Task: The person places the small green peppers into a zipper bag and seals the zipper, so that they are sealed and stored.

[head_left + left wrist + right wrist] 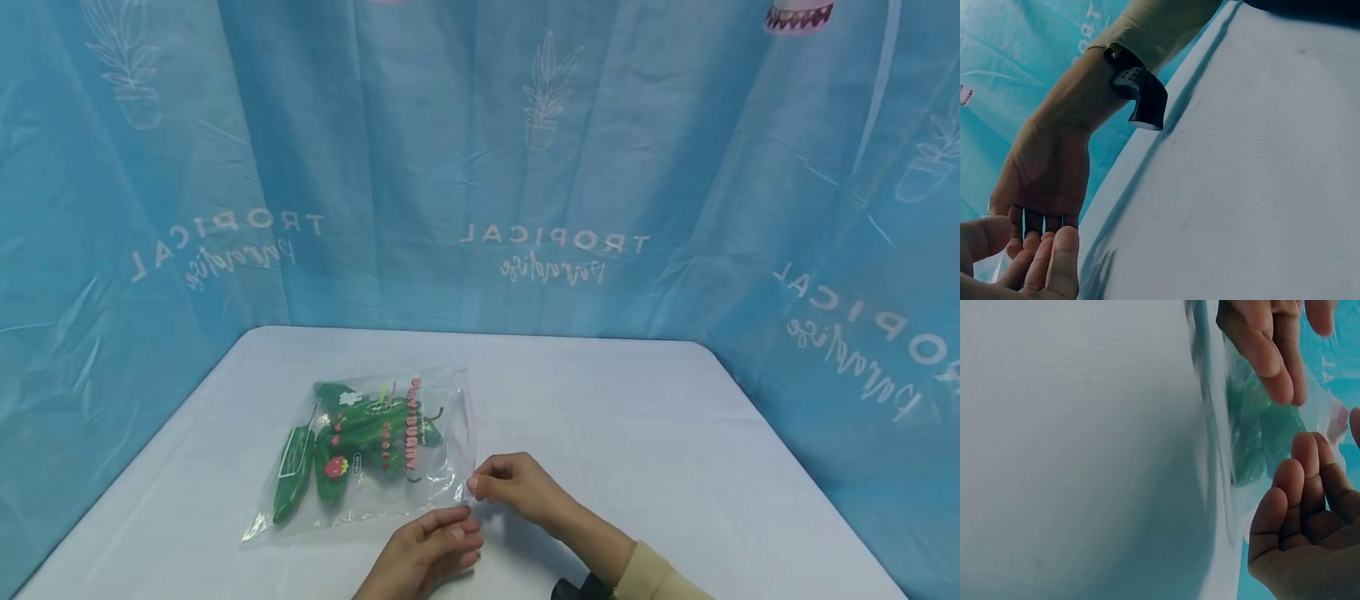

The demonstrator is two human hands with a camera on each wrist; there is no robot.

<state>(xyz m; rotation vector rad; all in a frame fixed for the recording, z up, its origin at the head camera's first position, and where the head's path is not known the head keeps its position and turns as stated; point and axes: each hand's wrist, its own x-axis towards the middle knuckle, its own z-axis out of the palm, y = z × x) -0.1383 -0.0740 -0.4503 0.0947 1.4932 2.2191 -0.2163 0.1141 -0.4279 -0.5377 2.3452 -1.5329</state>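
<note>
A clear zip bag [442, 500] with pink and red print lies flat on the white table. Inside it are several long green peppers [293, 475], some with thin curved stems. At the bag's right end, my right hand [517, 487] pinches the near corner by the zip strip between thumb and index finger. My left hand [431, 546] is just below that corner, fingers loosely straight and held close to the bag's near edge. In the right wrist view the fingertips of both hands face each other, with the green contents blurred behind them.
The white table [637, 433] has rounded far corners. Blue printed curtains [420, 167] enclose it at the back and on both sides. A black wrist device [1144, 94] sits on the right wrist beside a beige sleeve [656, 575].
</note>
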